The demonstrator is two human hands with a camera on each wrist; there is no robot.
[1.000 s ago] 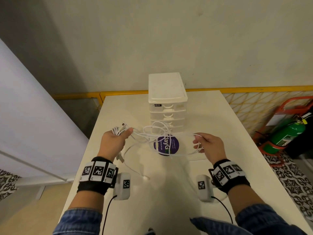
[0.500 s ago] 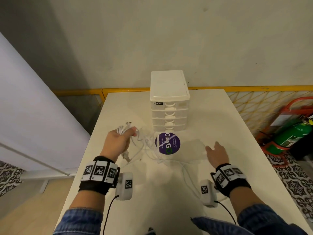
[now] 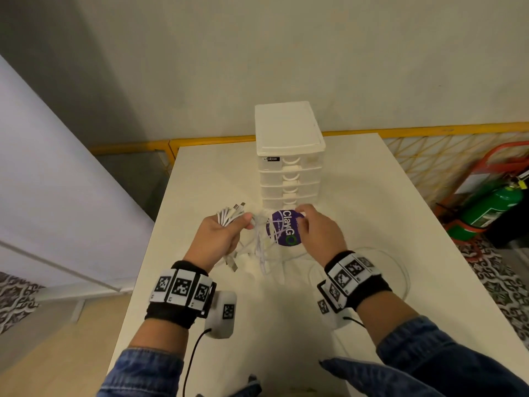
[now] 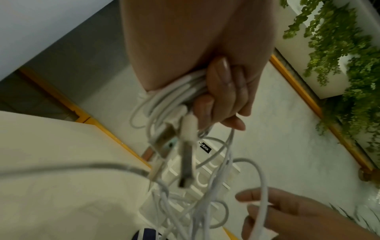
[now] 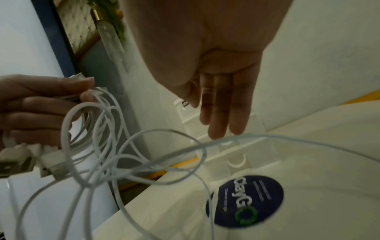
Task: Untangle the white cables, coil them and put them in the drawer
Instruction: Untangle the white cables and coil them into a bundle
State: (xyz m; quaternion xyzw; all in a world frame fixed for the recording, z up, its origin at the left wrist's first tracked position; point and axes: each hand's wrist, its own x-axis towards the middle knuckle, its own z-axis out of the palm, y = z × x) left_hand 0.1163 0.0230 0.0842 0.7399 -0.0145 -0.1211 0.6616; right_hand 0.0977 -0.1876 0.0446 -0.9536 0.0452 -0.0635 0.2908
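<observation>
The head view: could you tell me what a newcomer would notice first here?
First, the tangle of white cables hanging from the left hand, which grips their plug ends above the table. Next, the right hand reaching in open over a purple round sticker, before a white drawer unit.

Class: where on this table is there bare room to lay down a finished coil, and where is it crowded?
Bare: table right of the drawer unit, and left of it. Crowded: around the purple sticker, where white cables hang between the left hand and right hand.
</observation>
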